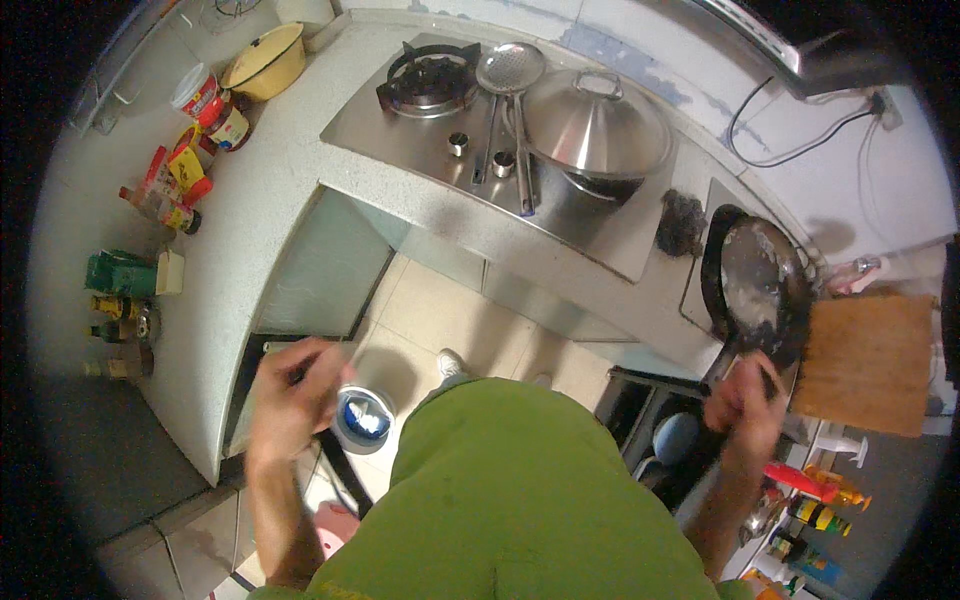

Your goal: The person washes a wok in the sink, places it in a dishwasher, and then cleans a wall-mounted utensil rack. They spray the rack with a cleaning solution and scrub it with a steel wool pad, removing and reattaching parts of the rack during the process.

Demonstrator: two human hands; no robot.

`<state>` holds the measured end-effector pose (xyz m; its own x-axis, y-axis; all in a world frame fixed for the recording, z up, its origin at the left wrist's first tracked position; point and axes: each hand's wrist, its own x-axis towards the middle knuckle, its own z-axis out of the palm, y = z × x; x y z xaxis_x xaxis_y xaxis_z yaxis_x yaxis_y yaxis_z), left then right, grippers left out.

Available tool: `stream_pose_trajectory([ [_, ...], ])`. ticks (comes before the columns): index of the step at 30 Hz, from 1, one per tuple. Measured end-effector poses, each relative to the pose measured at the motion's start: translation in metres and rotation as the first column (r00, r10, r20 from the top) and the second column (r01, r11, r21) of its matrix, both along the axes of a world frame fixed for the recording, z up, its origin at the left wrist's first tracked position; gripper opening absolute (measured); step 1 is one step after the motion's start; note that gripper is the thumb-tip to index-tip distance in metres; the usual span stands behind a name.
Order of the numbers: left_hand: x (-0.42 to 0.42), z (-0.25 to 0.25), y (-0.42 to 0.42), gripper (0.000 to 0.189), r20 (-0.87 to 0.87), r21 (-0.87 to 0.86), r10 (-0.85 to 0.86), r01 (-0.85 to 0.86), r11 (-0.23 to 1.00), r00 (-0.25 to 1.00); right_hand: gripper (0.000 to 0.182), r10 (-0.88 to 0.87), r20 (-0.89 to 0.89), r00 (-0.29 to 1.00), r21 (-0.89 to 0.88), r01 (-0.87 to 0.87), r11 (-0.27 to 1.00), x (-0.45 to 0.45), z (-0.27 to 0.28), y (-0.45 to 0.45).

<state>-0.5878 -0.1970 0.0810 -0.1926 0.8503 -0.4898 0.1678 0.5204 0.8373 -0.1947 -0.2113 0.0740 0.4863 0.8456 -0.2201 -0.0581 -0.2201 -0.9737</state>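
Observation:
My left hand is raised with curled fingers at the lower left, between the counter edge and a round bin on the floor; blur hides whether it holds anything. My right hand is blurred too, near the handle end of a dark wok at the sink; whether it grips the handle cannot be told. On the steel gas hob lie a skimmer and another long-handled utensil. A domed steel lid covers a pan at the hob's right. A dark scouring pad lies between hob and wok.
A wooden board is right of the wok, with several bottles below it. Jars, packets and a yellow enamel basin stand along the left counter. An open drawer with bowls is beside my right hand.

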Motion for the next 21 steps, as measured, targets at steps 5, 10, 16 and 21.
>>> stream_pose_trajectory([
  [5,0.078,-0.071,0.019,0.020,0.101,0.192,-0.290,0.267,0.944,0.952,0.019,0.362,-0.015,0.932,-0.310,-0.348,0.885,-0.052,-0.054,0.037],
  [10,0.108,-0.088,0.013,0.050,0.118,-0.028,-0.476,0.482,0.876,0.872,0.012,0.775,0.139,0.616,-0.135,-0.764,0.631,-0.096,-0.082,0.036],
  [16,0.123,-0.098,0.006,0.071,0.238,-0.028,-0.421,0.440,0.898,0.875,0.030,0.952,0.108,0.288,-0.120,-0.946,0.300,-0.098,-0.058,0.034],
  [21,0.129,-0.086,0.005,0.070,0.361,-0.215,-0.237,0.328,0.920,0.902,0.029,0.927,0.324,0.187,-0.017,-0.979,0.204,-0.096,-0.067,0.030],
])
